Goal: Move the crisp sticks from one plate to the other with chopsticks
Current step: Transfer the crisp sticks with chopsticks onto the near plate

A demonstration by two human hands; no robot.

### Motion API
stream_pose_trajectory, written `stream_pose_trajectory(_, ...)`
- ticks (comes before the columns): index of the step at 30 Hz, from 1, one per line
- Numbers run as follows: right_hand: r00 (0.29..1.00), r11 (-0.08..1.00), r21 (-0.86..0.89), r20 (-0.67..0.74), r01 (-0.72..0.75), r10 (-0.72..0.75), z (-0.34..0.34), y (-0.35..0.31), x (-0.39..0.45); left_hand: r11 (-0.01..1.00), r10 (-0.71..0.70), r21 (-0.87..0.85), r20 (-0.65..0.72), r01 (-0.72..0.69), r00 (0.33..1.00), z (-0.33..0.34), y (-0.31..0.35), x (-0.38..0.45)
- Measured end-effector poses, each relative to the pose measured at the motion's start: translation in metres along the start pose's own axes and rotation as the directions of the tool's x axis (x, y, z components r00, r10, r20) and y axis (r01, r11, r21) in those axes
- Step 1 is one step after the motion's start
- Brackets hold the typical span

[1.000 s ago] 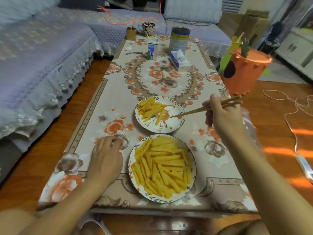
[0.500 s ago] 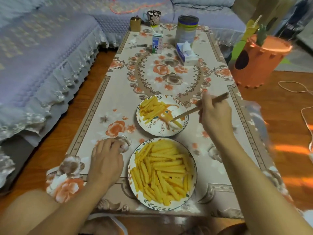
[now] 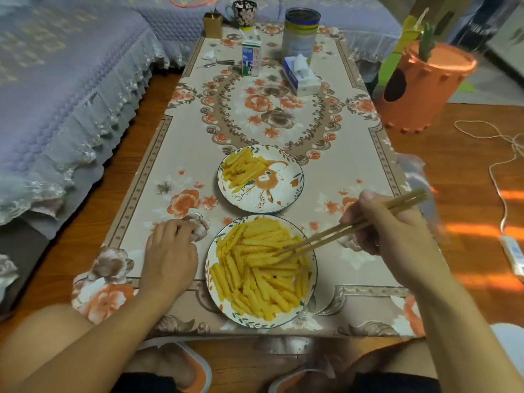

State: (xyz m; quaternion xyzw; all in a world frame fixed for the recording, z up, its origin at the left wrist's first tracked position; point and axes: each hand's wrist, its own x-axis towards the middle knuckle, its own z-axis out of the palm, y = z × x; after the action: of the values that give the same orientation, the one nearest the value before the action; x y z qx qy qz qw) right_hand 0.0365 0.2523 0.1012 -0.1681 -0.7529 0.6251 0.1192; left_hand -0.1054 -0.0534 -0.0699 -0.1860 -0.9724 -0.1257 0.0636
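Note:
Two patterned plates stand on a floral tablecloth. The near plate [image 3: 311, 268] is heaped with yellow crisp sticks [image 3: 255, 273]. The far plate [image 3: 295, 180] holds a smaller pile of crisp sticks [image 3: 241, 168] on its left half. My right hand [image 3: 391, 231] grips a pair of wooden chopsticks [image 3: 340, 231], whose tips rest among the sticks at the upper right of the near plate. My left hand [image 3: 170, 253] lies palm down on the cloth just left of the near plate, fingers loosely curled, holding nothing.
Further back on the table [image 3: 181, 171] stand a milk carton [image 3: 251, 59], a tissue pack [image 3: 302, 76], a tall tin [image 3: 301, 31], a mug [image 3: 244, 12] and a small box [image 3: 212, 24]. A sofa [image 3: 56, 80] runs along the left. An orange bin [image 3: 419, 86] and cables [image 3: 499, 171] lie on the floor at right.
My right hand has drawn the chopsticks back from the far plate to the near one, and their tips now sit in the big pile. The left hand has stayed put.

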Motion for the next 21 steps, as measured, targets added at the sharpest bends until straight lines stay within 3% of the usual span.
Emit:
stream_pose_trajectory(5,0.999,0.999,-0.039,0.022,0.033,-0.032,-0.003,0.001,-0.003,0.999,0.016,0.032,-0.014,-0.016,1.000,0.001,0.000,0.000)
stream_pose_trajectory(11,0.992,0.999,0.030,-0.122,0.029,-0.025,-0.023,-0.017,0.026,0.988,0.061,0.146,-0.040,-0.054,0.997,-0.001,0.002,0.016)
stream_pose_trajectory(21,0.975,0.972,-0.215,-0.177,0.091,-0.131,0.049,0.021,0.142,0.999,-0.020,0.046,-0.013,0.021,1.000,0.000,0.001,0.017)
